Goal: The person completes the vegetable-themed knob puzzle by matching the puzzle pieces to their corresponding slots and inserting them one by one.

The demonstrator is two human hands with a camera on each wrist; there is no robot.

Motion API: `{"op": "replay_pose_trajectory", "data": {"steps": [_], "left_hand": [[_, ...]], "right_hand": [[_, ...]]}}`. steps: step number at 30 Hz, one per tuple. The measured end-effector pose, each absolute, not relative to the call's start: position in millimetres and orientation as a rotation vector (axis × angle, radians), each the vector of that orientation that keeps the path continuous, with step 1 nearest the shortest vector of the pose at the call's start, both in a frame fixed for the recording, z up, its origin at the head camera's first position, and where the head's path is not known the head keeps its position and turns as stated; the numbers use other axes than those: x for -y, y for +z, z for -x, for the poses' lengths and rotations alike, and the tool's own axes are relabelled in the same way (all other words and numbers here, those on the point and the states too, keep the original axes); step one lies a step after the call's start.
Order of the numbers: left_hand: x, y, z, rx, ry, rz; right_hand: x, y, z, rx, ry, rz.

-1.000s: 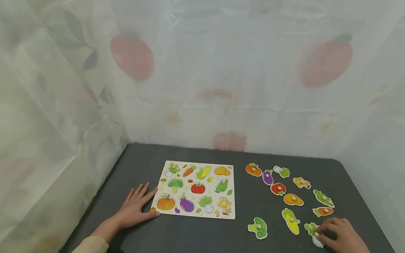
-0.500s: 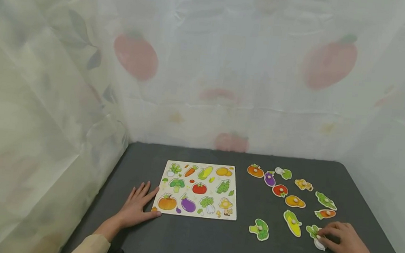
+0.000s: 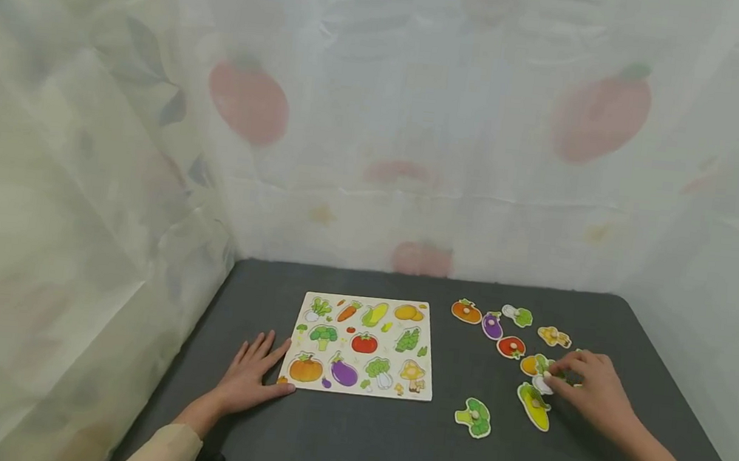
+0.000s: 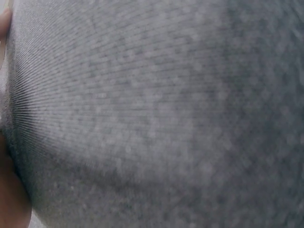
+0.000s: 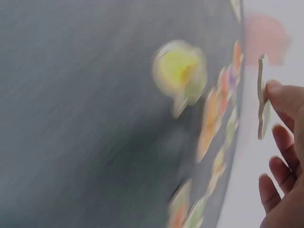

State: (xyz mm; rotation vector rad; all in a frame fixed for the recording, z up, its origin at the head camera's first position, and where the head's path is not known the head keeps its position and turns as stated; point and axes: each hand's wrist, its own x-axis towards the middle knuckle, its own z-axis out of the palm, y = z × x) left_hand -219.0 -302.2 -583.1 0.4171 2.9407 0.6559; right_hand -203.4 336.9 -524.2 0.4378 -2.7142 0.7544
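Observation:
My right hand (image 3: 591, 393) pinches a white radish puzzle piece (image 3: 542, 385) with green leaves. In the head view this piece overlaps the potato piece (image 3: 528, 364) and the top of the corn piece (image 3: 533, 409). The right wrist view shows the held piece (image 5: 261, 99) edge-on, raised off the table between thumb and fingers. Flat on the table with fingers spread, my left hand (image 3: 244, 383) touches the left edge of the vegetable puzzle board (image 3: 336, 296). Only bits of that hand's fingers (image 4: 12, 199) appear in the left wrist view.
A broccoli piece (image 3: 474, 419) lies right of the board. Farther back are pumpkin (image 3: 466, 312), eggplant (image 3: 492, 326), tomato (image 3: 510, 347), bok choy (image 3: 521, 317) and mushroom (image 3: 554, 337) pieces. Carrot (image 5: 178, 211) and pea pod (image 5: 195, 213) pieces are mostly hidden behind my right hand in the head view.
My right hand has lifted the radish piece from the table's right side and moved it left and away from me. The left hand stays at the board.

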Motion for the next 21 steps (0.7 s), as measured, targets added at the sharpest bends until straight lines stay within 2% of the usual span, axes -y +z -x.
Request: {"op": "replay_pose_trajectory", "data": {"steps": [5,12,21], "left_hand": [[301,-583,216,-2.965,0.720,-0.460],[301,-584,219,-2.947,0.679,-0.443],[303,-589,218,-2.965,0.686,-0.429]], "right_hand": [[-286,-510,238,2.733,0.831,-0.403],[-189,-507,290,2.719,0.890,-0.403],[-73,-524,325,2.827,0.935,-0.374]]}}
